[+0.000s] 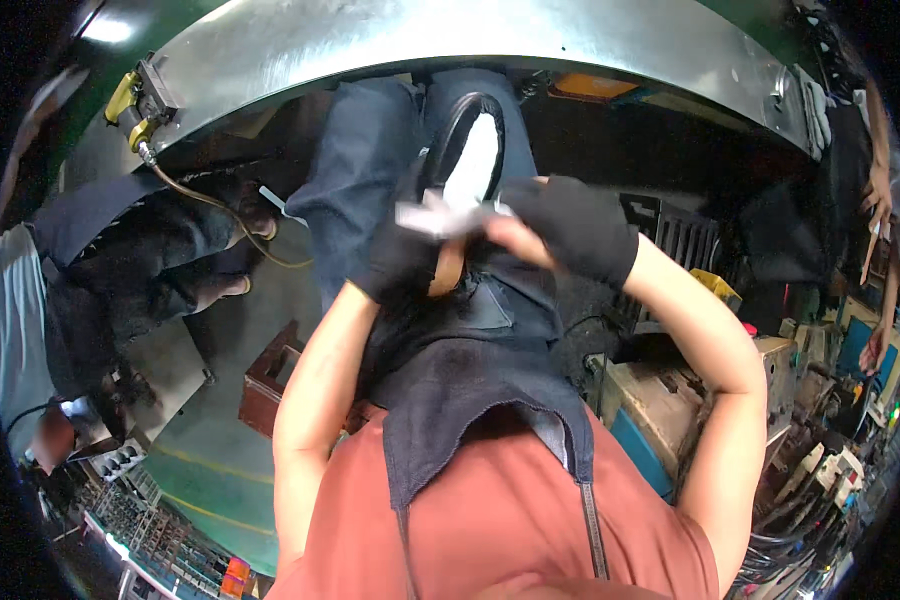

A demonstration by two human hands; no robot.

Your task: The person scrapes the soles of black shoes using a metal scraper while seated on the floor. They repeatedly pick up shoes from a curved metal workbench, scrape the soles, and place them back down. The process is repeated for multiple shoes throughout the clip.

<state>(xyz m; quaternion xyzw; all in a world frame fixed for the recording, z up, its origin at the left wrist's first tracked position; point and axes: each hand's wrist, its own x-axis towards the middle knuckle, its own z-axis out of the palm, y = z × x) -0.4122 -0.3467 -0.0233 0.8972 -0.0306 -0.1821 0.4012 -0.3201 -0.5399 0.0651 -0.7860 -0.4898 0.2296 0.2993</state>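
On my lap lies a black shoe-like piece (442, 147), its rounded toe pointing away from me, with a white inner surface (474, 160) framed by the black rim. A tan part (448, 266) shows at its near end. My left hand (402, 245), in a black fingerless glove, is closed on the near left side of the shoe; its fingertips are mostly hidden. My right hand (570, 230), gloved alike, has its bare fingertips curled at a crumpled white strip (435, 215) across the shoe. Motion blurs the strip and those fingertips.
A curved metal worktop (390, 45) runs ahead, with a yellow tool (125, 105) and hose at its left. A black slatted crate (675, 235) and machinery (660, 410) stand at my right. A brown box (268, 380) stands left; other people sit at both sides.
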